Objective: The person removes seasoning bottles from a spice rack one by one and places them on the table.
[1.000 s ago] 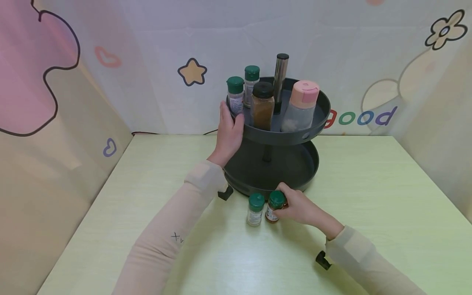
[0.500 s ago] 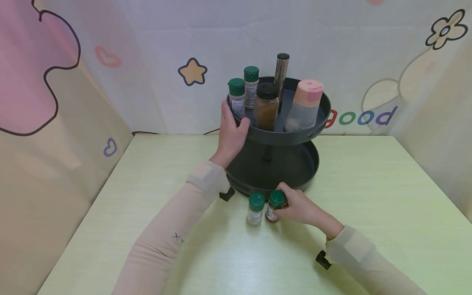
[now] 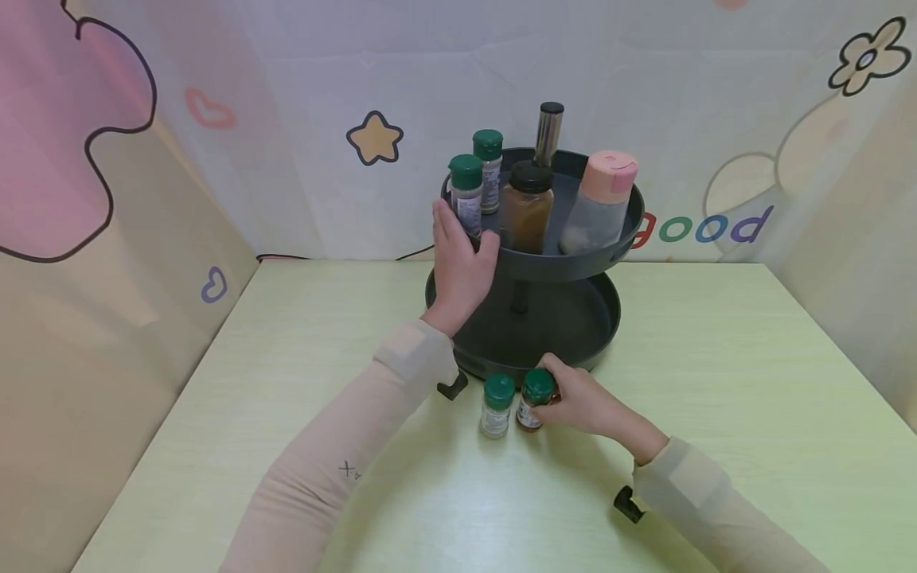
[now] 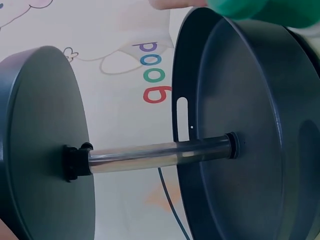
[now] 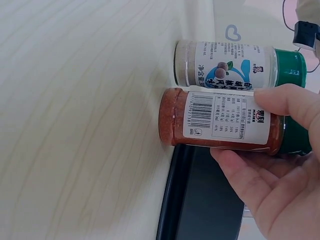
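**Jars and hands at the two-tier rack (image 3: 559,268)**

At the left of the rack's upper tier, the left hand (image 3: 462,272) rests against the outer wall, fingers straight and thumb spread apart, touching the rack without gripping a jar. The left sleeve (image 3: 322,454) crosses in front of the rack and is cut off by the lower edge of the head view; hand and wrist conceal part of the lower tier (image 3: 548,326). Within the rack's upper tier, at left, stand two green-capped jars (image 3: 469,208), the nearer one's base hidden by hand and rim. A pale jar (image 5: 229,64) stands upright just in front of the rack. Inside the upper tier, a black-capped jar (image 3: 528,219) obscures the foot of the post (image 3: 549,134). Also upright in front of the rack, just beside the pale jar, is the reddish jar (image 5: 220,117), pinched between thumb and curled fingers of the right hand (image 3: 583,402), which covers much of it in the head view. Farther right in the upper tier, a pink-capped container (image 3: 600,203) has its base hidden behind the rack's rim. Beside the rack's lower tier in the left wrist view, a blurred, cropped green shape (image 4: 272,11) is probably a jar cap.
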`<move>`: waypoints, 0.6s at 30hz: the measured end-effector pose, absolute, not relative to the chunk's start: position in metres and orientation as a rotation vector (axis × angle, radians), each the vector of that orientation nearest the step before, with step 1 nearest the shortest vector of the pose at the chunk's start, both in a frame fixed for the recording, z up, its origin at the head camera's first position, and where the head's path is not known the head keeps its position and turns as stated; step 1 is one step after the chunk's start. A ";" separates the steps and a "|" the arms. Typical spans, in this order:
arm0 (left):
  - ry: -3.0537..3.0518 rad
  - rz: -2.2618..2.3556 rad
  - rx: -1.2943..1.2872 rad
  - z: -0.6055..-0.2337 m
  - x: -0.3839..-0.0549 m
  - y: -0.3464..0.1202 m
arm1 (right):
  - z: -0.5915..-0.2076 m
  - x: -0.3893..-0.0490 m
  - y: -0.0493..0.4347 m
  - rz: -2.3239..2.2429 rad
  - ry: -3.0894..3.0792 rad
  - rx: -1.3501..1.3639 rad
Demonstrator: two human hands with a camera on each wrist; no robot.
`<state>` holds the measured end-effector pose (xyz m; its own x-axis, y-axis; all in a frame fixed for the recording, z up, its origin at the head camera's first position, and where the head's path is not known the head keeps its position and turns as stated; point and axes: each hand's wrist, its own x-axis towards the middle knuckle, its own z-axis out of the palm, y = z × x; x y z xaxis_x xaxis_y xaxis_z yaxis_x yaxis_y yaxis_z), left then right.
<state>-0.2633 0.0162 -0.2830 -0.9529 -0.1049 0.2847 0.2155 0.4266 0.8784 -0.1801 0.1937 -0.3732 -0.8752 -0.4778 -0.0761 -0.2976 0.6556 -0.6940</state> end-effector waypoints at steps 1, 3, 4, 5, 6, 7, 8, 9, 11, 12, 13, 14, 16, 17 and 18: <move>-2.394 -1.525 -0.095 -0.283 -0.263 0.017 | -0.373 -0.180 0.194 -1.033 2.622 -0.627; -2.407 -1.516 -0.093 -0.282 -0.263 0.017 | -0.374 -0.180 0.194 -1.031 2.623 -0.626; -2.415 -1.514 -0.091 -0.282 -0.263 0.017 | -0.374 -0.180 0.194 -1.031 2.623 -0.622; -2.421 -1.513 -0.090 -0.282 -0.262 0.017 | -0.374 -0.180 0.194 -1.029 2.623 -0.619; -2.427 -1.512 -0.092 -0.281 -0.262 0.016 | -0.374 -0.180 0.194 -1.029 2.622 -0.616; -2.433 -1.512 -0.091 -0.281 -0.262 0.016 | -0.374 -0.180 0.194 -1.029 2.621 -0.611; -2.439 -1.509 -0.092 -0.281 -0.262 0.016 | -0.373 -0.180 0.194 -1.030 2.620 -0.607; -2.440 -1.506 -0.098 -0.280 -0.262 0.015 | -0.373 -0.180 0.194 -1.029 2.618 -0.602; -2.438 -1.501 -0.112 -0.280 -0.263 0.014 | -0.373 -0.180 0.194 -1.030 2.617 -0.599; -2.433 -1.500 -0.120 -0.279 -0.264 0.013 | -0.373 -0.180 0.194 -1.031 2.617 -0.597; -2.431 -1.501 -0.126 -0.279 -0.264 0.012 | -0.373 -0.180 0.194 -1.032 2.615 -0.595; -2.427 -1.502 -0.133 -0.278 -0.265 0.011 | -0.374 -0.180 0.194 -1.033 2.615 -0.594; -2.427 -1.504 -0.141 -0.277 -0.267 0.010 | -0.374 -0.180 0.194 -1.032 2.615 -0.592; -2.432 -1.505 -0.142 -0.277 -0.268 0.009 | -0.374 -0.180 0.194 -1.032 2.615 -0.592; -2.436 -1.511 -0.145 -0.276 -0.269 0.009 | -0.374 -0.180 0.194 -1.032 2.614 -0.590</move>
<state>-0.2689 0.0088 -0.2765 -0.9584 -0.0568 0.2798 0.2255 0.4508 0.8637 -0.1803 0.1939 -0.3738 -0.8808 -0.4633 -0.0978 -0.2715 0.6634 -0.6973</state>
